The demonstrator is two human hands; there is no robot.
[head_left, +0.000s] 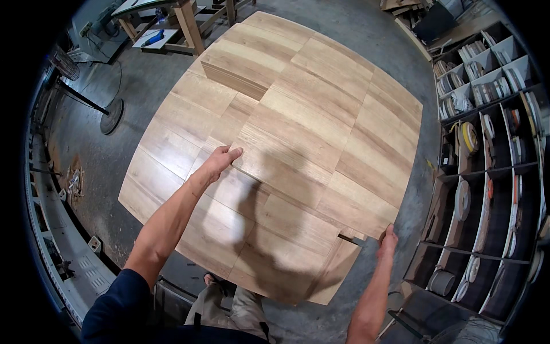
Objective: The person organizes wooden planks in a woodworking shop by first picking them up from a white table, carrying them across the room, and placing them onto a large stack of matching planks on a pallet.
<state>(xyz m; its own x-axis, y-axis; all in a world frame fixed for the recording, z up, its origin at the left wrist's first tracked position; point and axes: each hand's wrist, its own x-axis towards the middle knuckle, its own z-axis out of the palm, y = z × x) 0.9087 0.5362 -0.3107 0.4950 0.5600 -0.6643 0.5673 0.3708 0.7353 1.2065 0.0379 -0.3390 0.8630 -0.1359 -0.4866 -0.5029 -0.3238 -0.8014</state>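
A light wood-grain board (365,209) lies at the middle right, its near edge running between my two hands. My left hand (220,160) pinches the board's near left corner, thumb on top and the other fingers partly hidden. At its near right corner my right hand (388,243) is closed on the edge, most fingers out of sight beneath or behind it. More wood-grain boards (223,221) lie flat below and around it. A thicker stack of boards (246,49) rises at the far left. A dark shadow falls across the middle.
On the right stands a shelf rack (458,172) with rolls of edge banding in its compartments. A pedestal fan (112,116) is on the grey floor at left. Behind it are a workbench (189,26) and a blue tool (153,38). A metal machine rail (63,252) runs along the left.
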